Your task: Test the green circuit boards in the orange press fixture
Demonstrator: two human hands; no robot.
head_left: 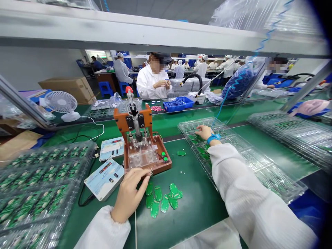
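Several green circuit boards (164, 203) lie in a loose, partly overlapping cluster on the counter (197, 211), just in front of an orange-brown toggle-clamp press (163, 165). One more board (181, 153) lies alone between the press and the clear plastic tray (269, 169) on the right. That tray holds green boards in its near-left compartments; reflections blur the contents of the others. On the left, a stacked set of clear trays (89, 152) carries rows of boards fitted with small parts, and at far right another stack (290, 128) also contains boards. Beyond the press, a blue bin (178, 109) holds dark blue pieces.

A stretch of green counter separates the cluster from the right-hand tray's long edge, and another strip runs between that tray and the far-right stack. Left of the press, two display boxes (105, 178) sit close against its base.

The right arm reaches forward over the tray; the right hand (203, 132), a blue strap at its wrist, bends its fingers down among the boards, and whether they grip one cannot be told. The left hand (132, 190) lies palm down at the press's front edge, fingertips by a small metallic piece; its grip is unclear.
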